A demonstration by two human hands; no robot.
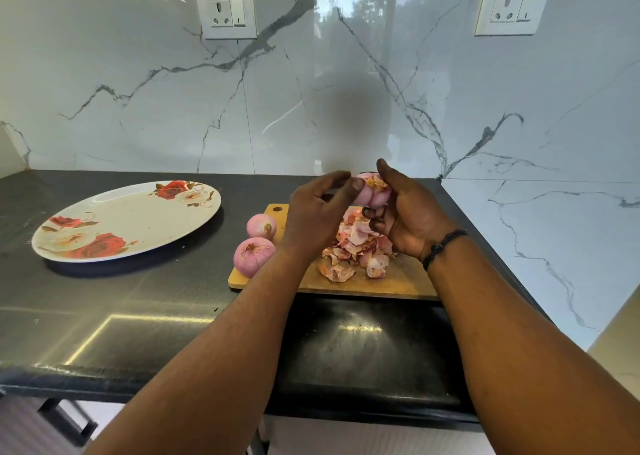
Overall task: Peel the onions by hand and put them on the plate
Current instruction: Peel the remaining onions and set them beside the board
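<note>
Onion (372,190) pink, glossy, peeled; right hand (408,219) grips it.

White plate (145,212) bears red roses; onions (254,256) are pinkish-purple; surface (104,299) black; wall (138,91) white, grey-veined marble.

No readable txt, labels or nos. anywhere in view

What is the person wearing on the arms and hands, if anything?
Both forearms are bare, with no sleeves in view. The right hand has a thin black cord bracelet at the wrist. The left hand shows no ring, watch or glove.
</note>
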